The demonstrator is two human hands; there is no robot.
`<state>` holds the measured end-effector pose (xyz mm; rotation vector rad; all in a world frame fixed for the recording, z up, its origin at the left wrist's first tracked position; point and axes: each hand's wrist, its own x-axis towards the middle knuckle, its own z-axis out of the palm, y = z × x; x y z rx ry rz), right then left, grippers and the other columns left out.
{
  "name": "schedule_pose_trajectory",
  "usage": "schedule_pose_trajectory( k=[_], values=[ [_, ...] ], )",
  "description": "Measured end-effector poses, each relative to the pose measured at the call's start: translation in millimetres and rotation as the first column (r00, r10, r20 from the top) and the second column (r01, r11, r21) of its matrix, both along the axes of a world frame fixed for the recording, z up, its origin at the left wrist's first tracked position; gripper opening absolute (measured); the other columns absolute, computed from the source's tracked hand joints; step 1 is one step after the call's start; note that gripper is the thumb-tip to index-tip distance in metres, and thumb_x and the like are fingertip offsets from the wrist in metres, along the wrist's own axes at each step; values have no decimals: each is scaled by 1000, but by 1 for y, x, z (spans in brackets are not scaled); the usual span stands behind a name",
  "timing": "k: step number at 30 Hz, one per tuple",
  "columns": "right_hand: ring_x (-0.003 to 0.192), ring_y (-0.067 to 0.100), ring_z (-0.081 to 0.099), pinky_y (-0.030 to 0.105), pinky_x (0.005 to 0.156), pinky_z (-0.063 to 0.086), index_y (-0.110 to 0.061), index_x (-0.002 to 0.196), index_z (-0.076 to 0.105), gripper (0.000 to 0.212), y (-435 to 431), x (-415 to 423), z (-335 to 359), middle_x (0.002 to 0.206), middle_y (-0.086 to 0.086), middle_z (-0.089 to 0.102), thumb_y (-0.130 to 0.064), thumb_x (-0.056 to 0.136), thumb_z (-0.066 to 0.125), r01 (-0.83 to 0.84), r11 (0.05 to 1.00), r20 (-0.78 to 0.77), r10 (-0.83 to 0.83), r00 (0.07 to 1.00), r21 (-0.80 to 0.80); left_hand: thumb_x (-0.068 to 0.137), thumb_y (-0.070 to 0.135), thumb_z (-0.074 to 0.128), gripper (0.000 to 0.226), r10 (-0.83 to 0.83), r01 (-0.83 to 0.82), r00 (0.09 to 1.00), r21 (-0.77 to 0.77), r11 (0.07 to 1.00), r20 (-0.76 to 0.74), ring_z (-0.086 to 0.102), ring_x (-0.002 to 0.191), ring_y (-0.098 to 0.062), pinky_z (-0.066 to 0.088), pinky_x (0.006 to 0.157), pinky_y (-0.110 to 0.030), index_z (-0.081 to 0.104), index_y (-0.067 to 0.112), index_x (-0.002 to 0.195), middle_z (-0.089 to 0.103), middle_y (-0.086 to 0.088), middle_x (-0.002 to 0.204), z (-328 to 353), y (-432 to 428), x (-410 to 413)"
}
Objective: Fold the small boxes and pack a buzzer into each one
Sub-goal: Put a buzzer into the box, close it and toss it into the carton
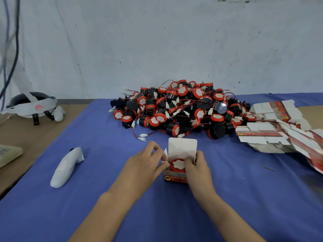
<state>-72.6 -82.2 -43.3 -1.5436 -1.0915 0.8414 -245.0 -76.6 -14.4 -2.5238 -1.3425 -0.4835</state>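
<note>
Forearms fill the bottom of my feed. The left hand (145,165) pinches a side flap of the small box (174,179); the right hand (197,170) curls round its right wall, one fingertip on the buzzer (178,165) seated inside — red rim, white paper face. I judge this one nearly packed, though the rounded white lid flap (182,147) stands open. A tangled pile of buzzers (183,109) and flat cardboard blanks (279,130) wait on the blue cloth (104,172) — most work remains.

We see a blue cloth (90,198) over a brown table (22,137). A white handheld controller (67,166), we think, lies on the cloth's left part. Far left on the table: grey-white headset (31,105). Dark cables (12,49) hang above it; white wall (157,41) behind.
</note>
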Motion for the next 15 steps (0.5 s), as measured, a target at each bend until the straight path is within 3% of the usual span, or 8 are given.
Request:
schedule_pose_trajectory(
  k=[2,4,7,10,13,15],
  values=[
    [76,22,55,37,61,43,-14,95,47,8,-1,-1,-1,92,11,65,-18,101,43,-8,1000,7,8,1000,-3,95,39,60,17,25,-27,990,16,1000,135,55,67,-6,34,46,-12,65,23,96,55,6,107,3,-4,4],
    [74,20,54,37,60,43,-15,94,46,8,-1,-1,-1,90,8,65,-17,101,43,-14,1000,13,14,1000,-8,86,33,76,16,-5,-8,993,108,994,119,58,62,-8,43,42,-18,67,21,81,61,5,95,-2,-2,10],
    [72,19,50,37,60,41,-13,94,44,8,-1,0,-1,89,10,63,-16,101,42,-20,1000,27,21,999,-2,84,33,79,16,34,-42,992,65,997,119,58,63,-9,43,38,-21,68,23,78,62,7,87,-7,-5,15],
    [74,19,53,36,60,41,-16,94,44,8,0,2,-2,91,10,64,-17,101,42,-37,999,46,37,998,3,81,38,81,15,66,-64,998,91,994,-22,57,58,-9,36,34,-23,69,30,77,58,11,74,-5,-4,15],
    [77,19,56,35,60,45,-18,93,45,8,0,3,-3,91,6,64,-18,101,43,-50,999,46,50,998,11,102,49,36,31,98,-98,995,-54,994,14,52,74,-12,31,52,-28,53,32,83,49,10,81,-8,-1,13],
    [77,19,56,36,61,46,-17,94,45,8,0,3,-4,91,6,64,-18,101,43,-47,999,42,46,998,17,102,51,24,39,113,-106,992,-115,988,52,50,76,-13,31,58,-29,47,29,80,49,9,82,-11,-1,14]
  ],
)
